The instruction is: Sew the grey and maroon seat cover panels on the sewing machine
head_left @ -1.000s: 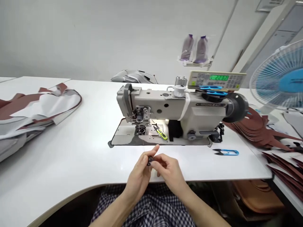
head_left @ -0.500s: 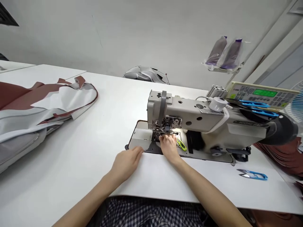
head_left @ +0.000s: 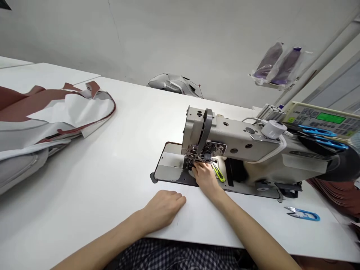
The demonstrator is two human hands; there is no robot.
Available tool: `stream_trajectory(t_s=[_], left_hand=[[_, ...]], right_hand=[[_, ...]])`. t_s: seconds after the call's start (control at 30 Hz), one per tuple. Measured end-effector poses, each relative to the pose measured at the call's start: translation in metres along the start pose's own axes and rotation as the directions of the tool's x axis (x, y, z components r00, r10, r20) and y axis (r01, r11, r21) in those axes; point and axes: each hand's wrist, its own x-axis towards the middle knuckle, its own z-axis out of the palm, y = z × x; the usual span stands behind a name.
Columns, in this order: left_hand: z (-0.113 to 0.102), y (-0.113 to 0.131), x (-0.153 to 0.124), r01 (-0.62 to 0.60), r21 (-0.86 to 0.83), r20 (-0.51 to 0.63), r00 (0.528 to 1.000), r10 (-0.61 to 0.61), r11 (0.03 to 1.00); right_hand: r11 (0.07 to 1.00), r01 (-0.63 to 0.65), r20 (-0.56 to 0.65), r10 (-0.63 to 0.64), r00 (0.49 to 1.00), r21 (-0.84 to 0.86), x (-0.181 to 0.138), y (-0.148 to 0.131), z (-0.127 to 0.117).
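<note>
My left hand [head_left: 165, 210] rests near the table's front edge, its fingers curled and pressed together. A thin dark thread [head_left: 177, 219] trails just below those fingertips, apparently pinched in them. At the sewing machine [head_left: 213, 131], my right hand [head_left: 205, 178] reaches in under the needle and presser foot area [head_left: 201, 155]. Its fingers are bent together there; the machine head partly covers the fingertips, so what they grip is hidden. Just right of this hand, a yellow-green cutter [head_left: 218, 173] lies on the machine bed [head_left: 168, 172].
Blue thread snips [head_left: 302, 214] lie on the white table [head_left: 126, 150] at right. Grey and brown sewn pieces [head_left: 64, 112] are heaped at left. A control panel [head_left: 323, 116] stands behind the machine, with bagged thread cones [head_left: 287, 65] above. Brown pieces [head_left: 334, 195] are stacked far right.
My left hand has drawn back from the machine bed's edge towards the table's front, with a thread now showing beneath it. My right hand stays by the needle. The view has shifted slightly.
</note>
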Motion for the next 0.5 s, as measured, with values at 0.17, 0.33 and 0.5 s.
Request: stream_trajectory(t_s=[0.17, 0.33, 0.5], left_hand=[[-0.024, 0.015, -0.017, -0.414, -0.268, 0.044, 0.897, 0.440, 0.870], [-0.048, -0.030, 0.010, -0.190, -0.612, 0.000, 0.971, 0.239, 0.768], [-0.026, -0.065, 0.079, 0.296, -0.586, -0.290, 0.792, -0.537, 0.754]], right_hand=[[0.999, 0.031, -0.017, -0.031, 0.999, 0.037, -0.006, -0.001, -0.008], [0.999, 0.011, 0.000, -0.011, 1.000, 0.046, -0.006, -0.004, -0.011], [0.979, 0.172, 0.033, -0.177, 0.984, 0.112, -0.050, -0.024, -0.021]])
